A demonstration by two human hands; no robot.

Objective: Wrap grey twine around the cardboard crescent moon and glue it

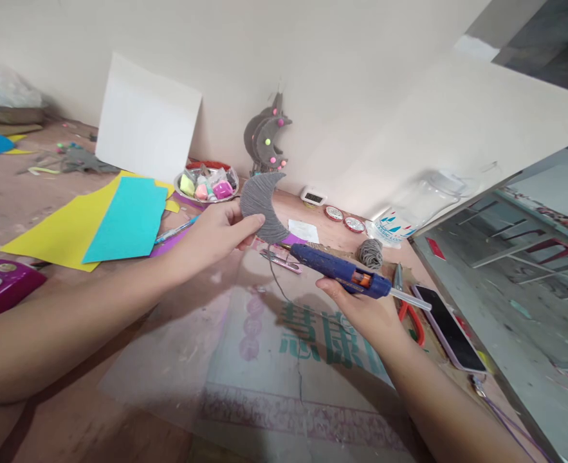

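Observation:
My left hand pinches a crescent moon shape wrapped in grey yarn, holding it up above the table. A loose yarn strand hangs from its lower end. In my right hand is a dark blue hot glue gun, with a clear glue stick jutting from its back. The nozzle points left, close to the crescent's lower tip; whether they touch I cannot tell. Behind, against the wall, stands a finished-looking grey crescent ornament with coloured pompoms.
Yellow paper and turquoise paper lie at left, near a silver tray of small packets. A grey yarn ball, red-handled pliers, a phone and a clear jar line the right edge. A printed plastic sheet covers the front.

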